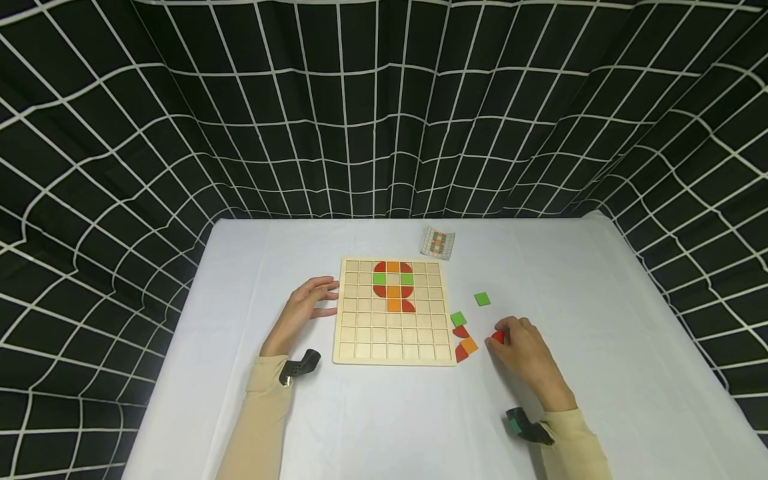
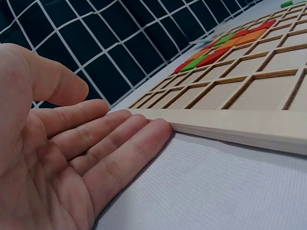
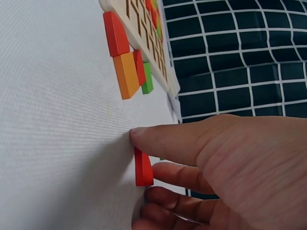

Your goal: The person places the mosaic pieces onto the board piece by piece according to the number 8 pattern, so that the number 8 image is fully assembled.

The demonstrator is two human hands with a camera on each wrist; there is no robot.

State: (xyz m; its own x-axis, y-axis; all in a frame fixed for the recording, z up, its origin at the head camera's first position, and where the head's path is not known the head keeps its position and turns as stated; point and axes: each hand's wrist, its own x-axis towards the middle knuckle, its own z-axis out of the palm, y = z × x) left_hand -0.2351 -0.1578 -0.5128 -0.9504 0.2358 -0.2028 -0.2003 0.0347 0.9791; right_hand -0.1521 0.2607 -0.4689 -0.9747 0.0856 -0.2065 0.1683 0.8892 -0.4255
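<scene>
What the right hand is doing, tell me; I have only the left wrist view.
Observer: The right hand pinches a red piece, off to the right of the board.
Operator: Report what lies between that hand and the board.
Observer: An orange square, beside two other red pieces.
Operator: Now describe the card past the far edge.
Observer: The small card is printed with a coloured pattern on a grid.

Rounded pieces (image 3: 142, 168): red | square pieces (image 1: 483, 299): green or orange | board (image 1: 396, 335): tan, gridded | tablecloth (image 1: 372, 427): white | curtain (image 1: 360, 143): white grid crosses black | sleeves (image 1: 255, 423): beige
</scene>
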